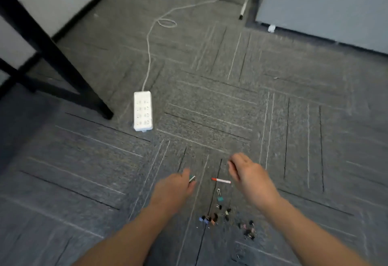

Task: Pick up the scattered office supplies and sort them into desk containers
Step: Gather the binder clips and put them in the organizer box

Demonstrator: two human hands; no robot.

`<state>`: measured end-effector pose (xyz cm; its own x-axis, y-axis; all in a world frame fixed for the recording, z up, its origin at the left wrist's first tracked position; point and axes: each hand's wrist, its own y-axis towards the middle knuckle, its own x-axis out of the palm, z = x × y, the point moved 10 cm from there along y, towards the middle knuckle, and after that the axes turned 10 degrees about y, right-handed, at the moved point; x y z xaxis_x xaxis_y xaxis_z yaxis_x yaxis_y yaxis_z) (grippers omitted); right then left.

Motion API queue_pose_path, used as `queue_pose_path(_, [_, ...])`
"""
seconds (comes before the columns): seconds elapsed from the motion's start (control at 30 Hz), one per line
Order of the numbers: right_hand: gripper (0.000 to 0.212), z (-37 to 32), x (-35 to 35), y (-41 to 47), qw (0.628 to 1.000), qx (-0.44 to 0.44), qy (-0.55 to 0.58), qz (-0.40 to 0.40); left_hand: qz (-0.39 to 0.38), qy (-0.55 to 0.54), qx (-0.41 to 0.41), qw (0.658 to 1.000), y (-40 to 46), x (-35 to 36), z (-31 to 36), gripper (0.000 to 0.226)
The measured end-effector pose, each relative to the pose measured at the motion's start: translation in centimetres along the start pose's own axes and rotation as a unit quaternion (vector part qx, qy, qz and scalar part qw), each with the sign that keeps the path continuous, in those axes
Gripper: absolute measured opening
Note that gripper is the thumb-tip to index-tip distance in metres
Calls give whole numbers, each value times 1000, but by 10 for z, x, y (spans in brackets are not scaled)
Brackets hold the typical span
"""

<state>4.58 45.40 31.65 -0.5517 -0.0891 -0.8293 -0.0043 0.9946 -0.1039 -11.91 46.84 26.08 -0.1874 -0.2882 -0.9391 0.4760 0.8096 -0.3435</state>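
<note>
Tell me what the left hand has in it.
The left hand pinches a binder clip: a teal body and metal handles poke out past the fingers. The rest of the clip and anything else in the palm is covered by the hand.

We see carpet (210, 101) dark grey, speckled, tiles crossed by pale and black lines. Power strip (143, 111) white, cord (149, 51) off-white. Marker (221, 180) white with red cap. Binder clips (220, 215) mostly black, one teal (220, 199), others blue, orange, pink (blurred). Table leg (52, 55) black. Partition (325, 3) blue-grey.
</note>
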Motion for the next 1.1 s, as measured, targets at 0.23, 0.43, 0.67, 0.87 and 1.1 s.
queue_pose_path(0.23, [22, -313, -165, 112, 988, -145, 29, 32, 131, -52, -196, 970, -82, -291, -197, 36])
queue_pose_path(0.43, [22, -579, -255, 186, 961, -273, 35, 36, 207, -90, -293, 929, -173, -488, -366, 34])
queue_pose_path(0.67, [23, -741, -231, 256, 934, -356, -8, -6, 220, -172, -418, 865, -222, -532, -516, 19])
queue_pose_path(0.87, [14, -785, -158, 302, 913, -392, -27, -108, 176, -202, -497, 825, -218, -494, -568, 14])
queue_pose_path(1.1, [14, -792, -74, 335, 858, -454, -59, -231, 121, -212, -533, 810, -185, -451, -586, 17])
